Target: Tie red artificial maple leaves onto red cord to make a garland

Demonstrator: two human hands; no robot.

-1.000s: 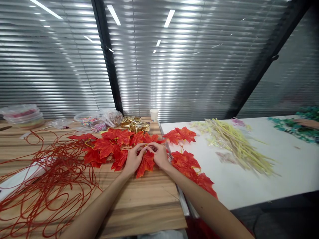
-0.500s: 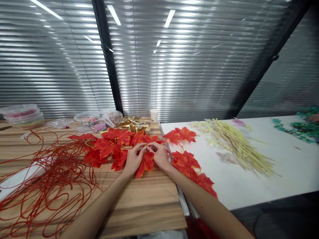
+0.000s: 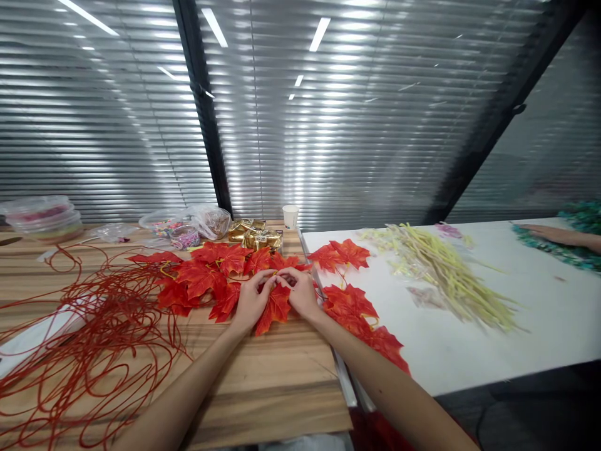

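Observation:
My left hand (image 3: pixel 254 299) and my right hand (image 3: pixel 299 290) meet at the fingertips, both pinched closed on the thin stem part of a garland of artificial maple leaves. One red-orange leaf (image 3: pixel 275 308) hangs just below my fingers, between the two hands. The exact spot they pinch is small and partly hidden by the fingers. More red leaves (image 3: pixel 201 277) are bunched on the wooden table left of my hands. To the right, other leaves (image 3: pixel 350 307) of the same kind lie across the table joint and under my right forearm.
Loose red cord (image 3: pixel 107 332) sprawls over the wooden table (image 3: pixel 263 382) at left. Behind stand plastic tubs (image 3: pixel 44 219), gold packets (image 3: pixel 256 235) and a paper cup (image 3: pixel 290 217). Yellow stems (image 3: pixel 451 279) lie on the white table (image 3: pixel 422 357). Another person's hand (image 3: pixel 551 235) rests on green garland (image 3: pixel 582 219).
My hands and the leaves hold nearly still. At far right, the other person's hand has reached leftward over the green garland.

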